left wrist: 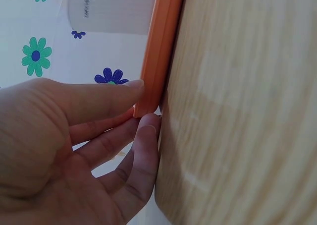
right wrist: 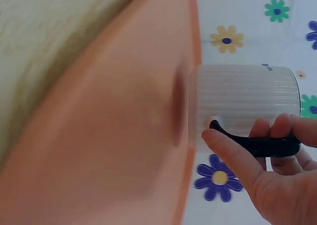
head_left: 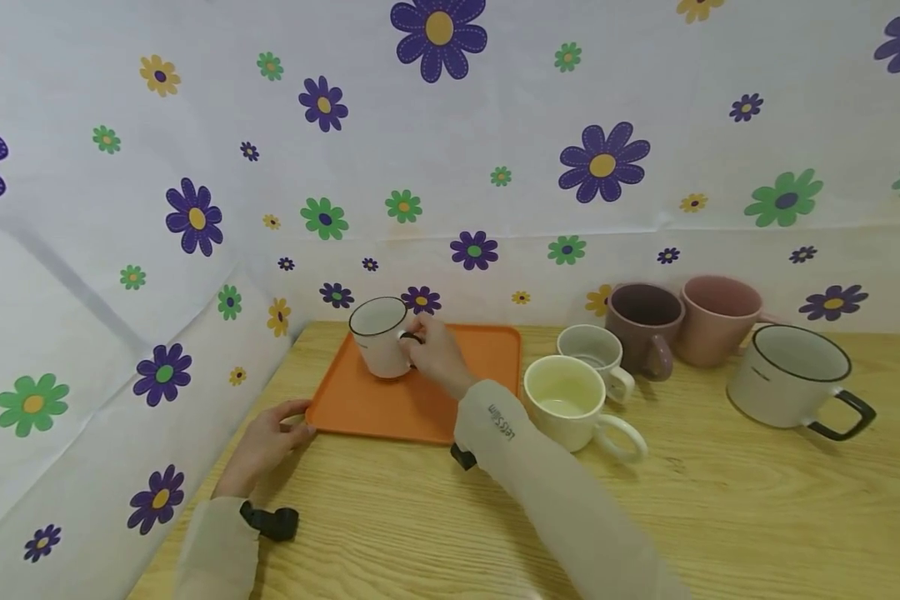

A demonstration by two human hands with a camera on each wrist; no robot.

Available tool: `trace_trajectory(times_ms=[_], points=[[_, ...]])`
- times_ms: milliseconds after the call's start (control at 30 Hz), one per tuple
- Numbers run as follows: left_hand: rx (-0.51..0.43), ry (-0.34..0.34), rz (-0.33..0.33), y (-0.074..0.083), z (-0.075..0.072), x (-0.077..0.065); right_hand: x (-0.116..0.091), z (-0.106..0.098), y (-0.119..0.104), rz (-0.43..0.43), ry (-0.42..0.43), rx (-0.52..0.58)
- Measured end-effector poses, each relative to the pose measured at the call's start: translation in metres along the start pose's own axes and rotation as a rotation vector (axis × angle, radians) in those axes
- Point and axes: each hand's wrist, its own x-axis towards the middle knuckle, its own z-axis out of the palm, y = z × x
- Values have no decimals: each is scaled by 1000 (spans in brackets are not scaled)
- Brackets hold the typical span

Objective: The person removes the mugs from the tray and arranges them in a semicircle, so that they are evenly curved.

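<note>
A white mug [head_left: 381, 346] with a dark rim and a black handle [right wrist: 262, 144] is at the left part of an orange tray [head_left: 382, 417]. My right hand [head_left: 437, 354] grips that handle, thumb along it and fingers curled around it. The mug is upright; whether its base touches the tray I cannot tell. At the tray's near left corner, my left hand [head_left: 266, 442] holds the edge, its thumb [left wrist: 106, 98] on the rim and the other fingers bent against the corner.
Right of the tray stand a cream mug [head_left: 562, 408], a small white cup [head_left: 591, 343], a dark purple mug [head_left: 643, 321], a pink mug [head_left: 720, 325] and a larger white mug with black handle [head_left: 783, 379]. A flowered cloth [head_left: 525, 133] hangs behind the wooden table [head_left: 390, 525].
</note>
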Motion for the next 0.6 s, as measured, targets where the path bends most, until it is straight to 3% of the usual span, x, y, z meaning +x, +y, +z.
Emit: trace_trajectory(times_ms=[133,300,600], points=[[11,2,-2,-1,0,0,-4,-9,-15,-46,21,11],[3,-9,11,-1,-1,0,-8,-24,-39,-108,88,-61],[-6,-26,19,-1,-1,-1,-22,-57,-77,-5,75,32]])
